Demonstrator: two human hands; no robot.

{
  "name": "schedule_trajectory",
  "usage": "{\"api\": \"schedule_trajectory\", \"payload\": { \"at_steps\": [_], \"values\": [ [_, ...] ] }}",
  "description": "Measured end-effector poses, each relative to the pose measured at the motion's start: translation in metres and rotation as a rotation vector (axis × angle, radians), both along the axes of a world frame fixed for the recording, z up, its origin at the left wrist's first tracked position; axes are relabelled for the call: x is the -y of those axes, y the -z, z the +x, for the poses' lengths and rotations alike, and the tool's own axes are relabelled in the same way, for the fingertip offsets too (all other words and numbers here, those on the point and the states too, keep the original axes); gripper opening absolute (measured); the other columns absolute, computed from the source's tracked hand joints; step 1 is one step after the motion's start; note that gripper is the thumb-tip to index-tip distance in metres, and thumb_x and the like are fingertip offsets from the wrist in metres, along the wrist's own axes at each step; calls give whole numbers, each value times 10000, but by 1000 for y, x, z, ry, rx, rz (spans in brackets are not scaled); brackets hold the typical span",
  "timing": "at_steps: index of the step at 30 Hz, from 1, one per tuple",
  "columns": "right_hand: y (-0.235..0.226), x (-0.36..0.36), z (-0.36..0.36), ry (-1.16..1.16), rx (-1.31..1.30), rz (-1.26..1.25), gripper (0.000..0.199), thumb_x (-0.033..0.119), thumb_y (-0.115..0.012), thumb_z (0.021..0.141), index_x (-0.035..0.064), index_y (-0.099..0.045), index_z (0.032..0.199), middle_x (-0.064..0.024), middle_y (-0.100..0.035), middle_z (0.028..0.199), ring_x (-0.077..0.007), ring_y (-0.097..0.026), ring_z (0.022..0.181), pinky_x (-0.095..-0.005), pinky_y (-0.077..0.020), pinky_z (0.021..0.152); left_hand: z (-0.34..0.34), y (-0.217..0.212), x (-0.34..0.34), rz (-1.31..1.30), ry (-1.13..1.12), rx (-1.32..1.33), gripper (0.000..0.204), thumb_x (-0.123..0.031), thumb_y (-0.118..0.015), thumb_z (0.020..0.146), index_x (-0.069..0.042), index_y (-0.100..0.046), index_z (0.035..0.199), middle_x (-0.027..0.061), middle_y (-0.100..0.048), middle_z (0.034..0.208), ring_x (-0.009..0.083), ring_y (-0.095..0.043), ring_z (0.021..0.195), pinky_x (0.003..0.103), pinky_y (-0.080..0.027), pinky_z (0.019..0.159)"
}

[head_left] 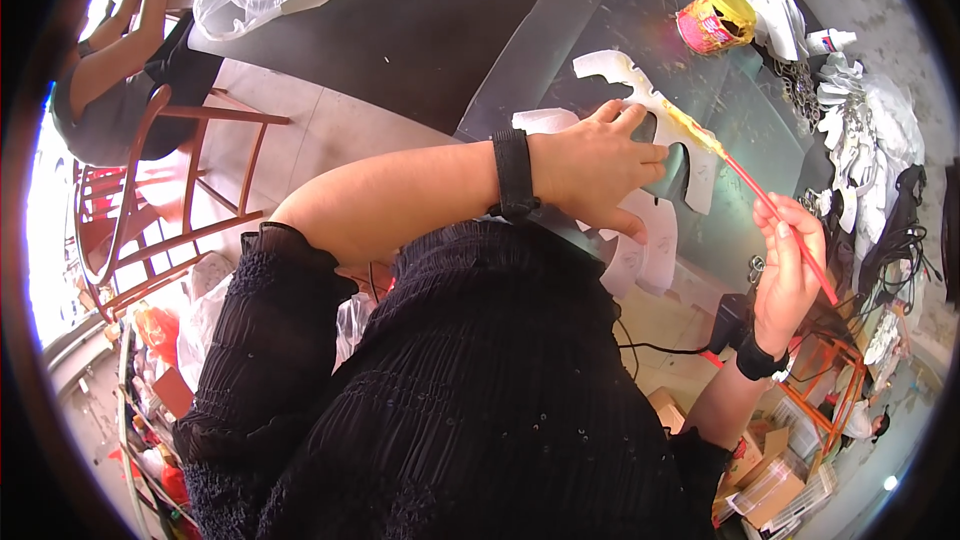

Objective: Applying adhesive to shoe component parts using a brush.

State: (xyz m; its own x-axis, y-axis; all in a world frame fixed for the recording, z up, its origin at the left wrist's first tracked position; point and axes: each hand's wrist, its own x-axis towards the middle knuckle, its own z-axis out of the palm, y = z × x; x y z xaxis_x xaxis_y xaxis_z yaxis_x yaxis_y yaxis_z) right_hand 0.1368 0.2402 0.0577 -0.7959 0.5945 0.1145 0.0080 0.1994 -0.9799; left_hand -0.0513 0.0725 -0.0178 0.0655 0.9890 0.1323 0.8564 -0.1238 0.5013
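Note:
My left hand (605, 165) lies with fingers spread over a curved white cut-out piece (612, 66), pressing it on the clear sheet. In my right hand (787, 270) is a thin red-handled brush (745, 176), pinched between thumb and fingers. Its tip, coated in yellow glue-like paste, touches the piece along its upper right arm, where a yellow smear shows. More white pieces (655, 252) lie beside my left thumb, close to the table's near edge. An open tin (702, 30) with a yellow rim and drips stands beyond the piece, to the right.
A clear plastic sheet (540, 35) covers part of the dark table (400, 50). A plastic bag (235, 0) sits at the far left. A small white bottle (828, 41), chains (795, 90) and piled white pieces (860, 120) line the right. Beside a wooden chair (200, 115) is another person (110, 90).

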Motion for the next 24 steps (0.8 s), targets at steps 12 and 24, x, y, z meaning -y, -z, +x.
{"api": "schedule_trajectory", "payload": {
  "at_steps": [12, 24],
  "values": [
    [-8, 1, 2, -22, -8, 7, 149, -39, -440, 862, -60, -518, 987, -186, -549, 1051, -242, -594, 920, -350, -478, 841, -2, 0, 1, 19, 6, -25, 635, -527, -567, 758, -16, -526, 1134, 87, -440, 1295, 390, -298, 1199, 470, -235, 1032],
    [12, 1, 24, -16, 28, 144, 165, -70, -434, 855, -60, -542, 979, -190, -540, 1073, -246, -595, 913, -355, -487, 829, -1, 0, 1, 30, 8, -48, 646, -537, -568, 752, -13, -530, 1129, 82, -443, 1291, 389, -301, 1198, 463, -247, 1026]
  ]
}}
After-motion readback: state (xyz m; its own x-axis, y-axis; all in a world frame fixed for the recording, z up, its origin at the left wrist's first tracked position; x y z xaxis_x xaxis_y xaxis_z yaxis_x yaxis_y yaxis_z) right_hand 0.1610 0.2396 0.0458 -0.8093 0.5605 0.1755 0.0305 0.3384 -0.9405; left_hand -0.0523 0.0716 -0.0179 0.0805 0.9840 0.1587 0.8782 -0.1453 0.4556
